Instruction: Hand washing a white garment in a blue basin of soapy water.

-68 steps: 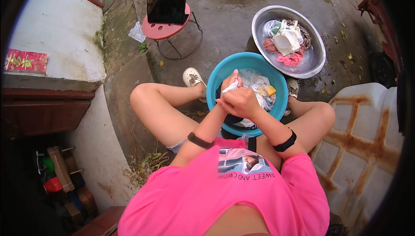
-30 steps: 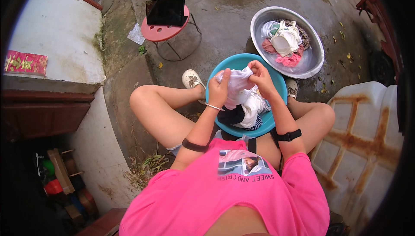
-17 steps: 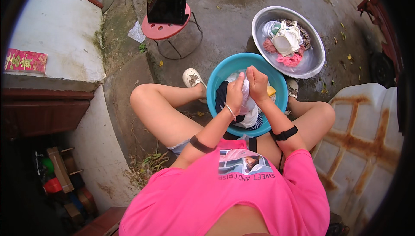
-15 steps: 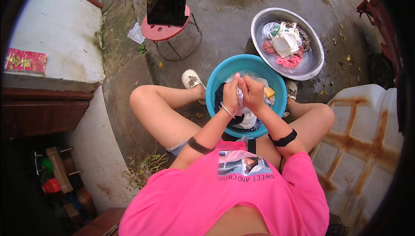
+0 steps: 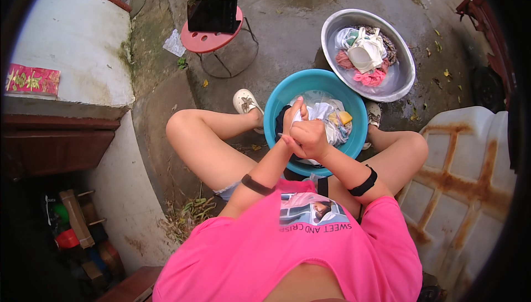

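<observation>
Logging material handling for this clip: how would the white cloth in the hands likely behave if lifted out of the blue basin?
The white cloth bunches between the left hand and right hand, so it is probably floppy. It sits in the blue basin among wash, so likely wet, heavier than it looks, perhaps slippery.

I'm in my bright pink short-sleeved cotton t-shirt [image 5: 265, 258] with a printed picture, black bands [image 5: 255, 185] on both wrists, cream-white shoes [image 5: 246, 103].

The one wide fisheye camera sits on my head, looking steeply down past my chest at the teal basin [image 5: 276, 116] close between my knees.
</observation>
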A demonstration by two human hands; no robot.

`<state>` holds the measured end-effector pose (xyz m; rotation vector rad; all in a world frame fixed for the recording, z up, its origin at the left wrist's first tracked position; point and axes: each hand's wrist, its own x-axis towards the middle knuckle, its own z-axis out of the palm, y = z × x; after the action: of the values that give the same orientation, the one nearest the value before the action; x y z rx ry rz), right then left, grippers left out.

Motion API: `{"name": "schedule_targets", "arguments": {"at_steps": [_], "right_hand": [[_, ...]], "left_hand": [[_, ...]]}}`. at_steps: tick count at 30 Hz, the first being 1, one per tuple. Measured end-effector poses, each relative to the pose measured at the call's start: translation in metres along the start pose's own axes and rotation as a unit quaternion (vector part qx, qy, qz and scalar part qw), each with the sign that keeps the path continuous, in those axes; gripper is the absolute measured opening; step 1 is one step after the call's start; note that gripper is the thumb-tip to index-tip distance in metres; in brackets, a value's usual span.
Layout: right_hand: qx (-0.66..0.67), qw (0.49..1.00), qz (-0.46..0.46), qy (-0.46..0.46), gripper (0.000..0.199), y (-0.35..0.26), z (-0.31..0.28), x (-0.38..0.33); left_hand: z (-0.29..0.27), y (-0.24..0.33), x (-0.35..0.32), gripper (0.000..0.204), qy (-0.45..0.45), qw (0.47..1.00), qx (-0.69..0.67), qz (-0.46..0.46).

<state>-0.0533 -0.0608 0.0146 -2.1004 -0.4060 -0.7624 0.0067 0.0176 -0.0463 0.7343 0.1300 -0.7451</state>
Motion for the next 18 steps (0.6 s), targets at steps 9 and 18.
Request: {"name": "schedule_targets", "arguments": {"at_steps": [9, 18], "right_hand": [[0.069, 0.957, 0.269, 0.080, 0.038, 0.082, -0.020, 0.003], [0.390, 0.829, 0.377, -0.138, 0.032, 0.082, -0.045, 0.003]], "left_hand": [[0.052, 0.010, -0.022, 0.033, 0.095, 0.986, 0.139, 0.012], [0.037, 0.032, -0.024, 0.024, -0.033, 0.973, 0.223, 0.041]]}}
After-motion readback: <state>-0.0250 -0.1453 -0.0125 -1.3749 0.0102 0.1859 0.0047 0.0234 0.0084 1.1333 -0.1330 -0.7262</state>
